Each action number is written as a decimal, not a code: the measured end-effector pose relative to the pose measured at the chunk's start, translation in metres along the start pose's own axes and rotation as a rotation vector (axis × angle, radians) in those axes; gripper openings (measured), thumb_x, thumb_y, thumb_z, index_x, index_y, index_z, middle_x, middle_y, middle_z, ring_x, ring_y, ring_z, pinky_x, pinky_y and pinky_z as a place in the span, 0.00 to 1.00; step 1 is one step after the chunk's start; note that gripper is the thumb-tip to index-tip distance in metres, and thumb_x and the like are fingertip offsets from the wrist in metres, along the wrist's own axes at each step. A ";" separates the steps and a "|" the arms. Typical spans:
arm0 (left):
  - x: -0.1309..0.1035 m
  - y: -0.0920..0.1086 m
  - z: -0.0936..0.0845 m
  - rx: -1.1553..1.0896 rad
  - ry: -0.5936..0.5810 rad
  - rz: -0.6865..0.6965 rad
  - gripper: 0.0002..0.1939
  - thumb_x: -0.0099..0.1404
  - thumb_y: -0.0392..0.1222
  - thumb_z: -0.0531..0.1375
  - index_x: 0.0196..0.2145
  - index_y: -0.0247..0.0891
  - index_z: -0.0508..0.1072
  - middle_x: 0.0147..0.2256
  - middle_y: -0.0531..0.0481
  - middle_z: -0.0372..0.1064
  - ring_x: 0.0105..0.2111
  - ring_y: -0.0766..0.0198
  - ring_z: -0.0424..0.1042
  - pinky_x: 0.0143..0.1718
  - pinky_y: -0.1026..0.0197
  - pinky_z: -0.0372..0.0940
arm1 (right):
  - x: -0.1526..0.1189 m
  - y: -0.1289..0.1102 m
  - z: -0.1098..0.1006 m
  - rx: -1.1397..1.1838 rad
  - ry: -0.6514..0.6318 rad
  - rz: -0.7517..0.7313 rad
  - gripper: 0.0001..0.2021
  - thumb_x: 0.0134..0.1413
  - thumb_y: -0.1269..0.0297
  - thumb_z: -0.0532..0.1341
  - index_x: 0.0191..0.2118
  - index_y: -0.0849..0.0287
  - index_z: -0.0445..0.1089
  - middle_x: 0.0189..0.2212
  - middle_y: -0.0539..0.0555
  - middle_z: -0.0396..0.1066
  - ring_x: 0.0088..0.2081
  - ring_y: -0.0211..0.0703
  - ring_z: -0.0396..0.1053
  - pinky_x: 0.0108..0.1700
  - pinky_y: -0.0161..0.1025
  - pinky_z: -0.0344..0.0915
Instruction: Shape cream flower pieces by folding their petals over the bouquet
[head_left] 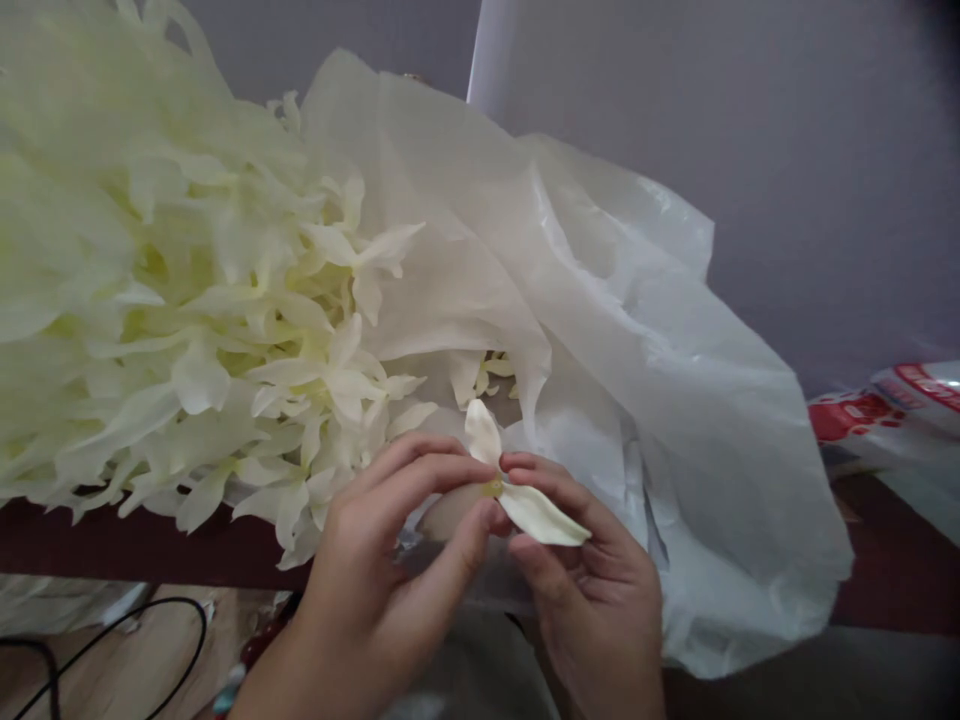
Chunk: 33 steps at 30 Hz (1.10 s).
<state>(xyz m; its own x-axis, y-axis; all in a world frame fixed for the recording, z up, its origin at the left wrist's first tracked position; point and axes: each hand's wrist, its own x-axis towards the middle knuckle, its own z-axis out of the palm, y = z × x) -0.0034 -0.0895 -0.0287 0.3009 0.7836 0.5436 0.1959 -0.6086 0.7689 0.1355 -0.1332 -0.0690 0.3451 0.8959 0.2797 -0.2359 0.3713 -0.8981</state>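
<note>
Both hands meet around one cream-white artificial flower [544, 515] in front of the plastic bag. My left hand [420, 540] pinches it near its small yellowish centre between thumb and fingers. At the other side my right hand [589, 570] has its thumb and fingers closed about the petal that points right and down. Another petal stands up between the two hands. To the left lies a large heap of similar pale flowers [202, 370], some of them close to my left fingers. The flower's back is hidden by my fingers.
A crumpled translucent white plastic bag [645, 350] spreads behind and right of my hands, with a few flower pieces [495, 370] at its opening. At far right lies a red and white package [885, 405]. A black cable [199, 640] curves at lower left, below the dark red table edge [187, 548].
</note>
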 end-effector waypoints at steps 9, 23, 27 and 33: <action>0.003 0.014 -0.019 0.021 -0.193 0.002 0.05 0.69 0.38 0.63 0.38 0.44 0.80 0.34 0.53 0.73 0.36 0.66 0.74 0.39 0.66 0.71 | -0.003 -0.006 -0.003 -0.088 0.013 0.094 0.08 0.53 0.54 0.73 0.38 0.49 0.84 0.34 0.53 0.82 0.35 0.44 0.80 0.37 0.34 0.77; 0.010 0.009 -0.016 -0.049 -0.174 -0.022 0.07 0.60 0.35 0.72 0.29 0.40 0.77 0.24 0.57 0.74 0.26 0.69 0.73 0.25 0.68 0.65 | -0.006 -0.004 -0.002 0.122 -0.110 0.241 0.11 0.53 0.51 0.73 0.41 0.47 0.84 0.32 0.50 0.80 0.34 0.39 0.77 0.38 0.32 0.74; 0.009 0.007 -0.016 -0.143 -0.203 -0.060 0.05 0.63 0.35 0.69 0.30 0.40 0.79 0.25 0.56 0.76 0.27 0.68 0.74 0.27 0.68 0.66 | -0.006 -0.004 -0.003 0.126 -0.126 0.234 0.10 0.55 0.51 0.72 0.40 0.47 0.84 0.31 0.50 0.77 0.34 0.39 0.76 0.37 0.32 0.72; 0.005 0.006 -0.019 -0.266 -0.267 -0.282 0.05 0.63 0.34 0.70 0.32 0.43 0.82 0.28 0.57 0.77 0.31 0.71 0.73 0.34 0.70 0.66 | -0.006 -0.002 0.000 0.106 -0.080 0.193 0.08 0.55 0.52 0.72 0.37 0.48 0.84 0.31 0.51 0.78 0.34 0.41 0.77 0.38 0.34 0.74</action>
<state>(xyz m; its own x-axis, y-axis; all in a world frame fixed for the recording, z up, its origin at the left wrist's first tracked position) -0.0185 -0.0868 -0.0155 0.5069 0.8330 0.2218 0.0693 -0.2958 0.9527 0.1336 -0.1389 -0.0688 0.2122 0.9677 0.1364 -0.3860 0.2112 -0.8980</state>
